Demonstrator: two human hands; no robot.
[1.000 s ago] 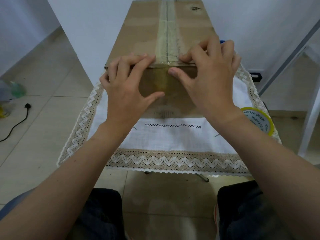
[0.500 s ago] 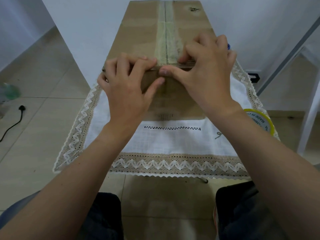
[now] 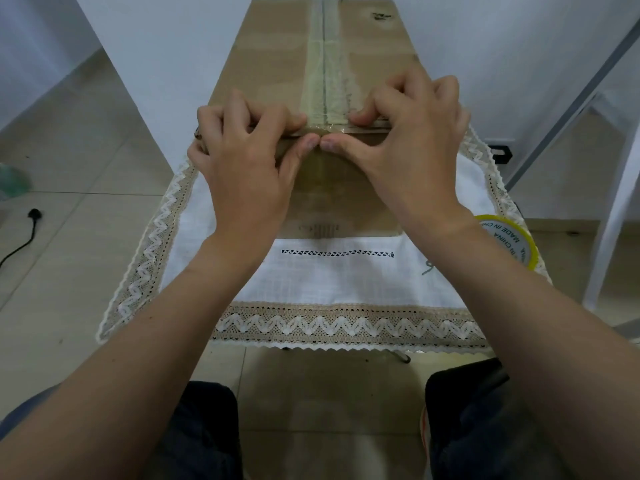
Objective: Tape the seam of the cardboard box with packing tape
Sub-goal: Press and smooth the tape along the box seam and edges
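Note:
A long cardboard box (image 3: 273,64) lies on a small cloth-covered table, its top seam covered by a strip of clear packing tape (image 3: 325,74) that folds over the near edge onto the front face. My left hand (image 3: 242,168) and my right hand (image 3: 412,157) grip that near top edge on either side of the seam. The fingers curl onto the top. Both thumbs meet on the tape just below the edge and press against the front face. The roll of packing tape (image 3: 509,240) lies on the table's right edge, partly behind my right forearm.
A white cloth with lace trim (image 3: 346,282) covers the table. A black plug and cable (image 3: 33,216) lie on the tiled floor at left. A white frame (image 3: 620,188) stands close at right, with a wall behind the box. My knees are below the table edge.
Both thumbs have slid inward along the box's front edge until they meet at the tape. The fingers have curled tighter onto the top.

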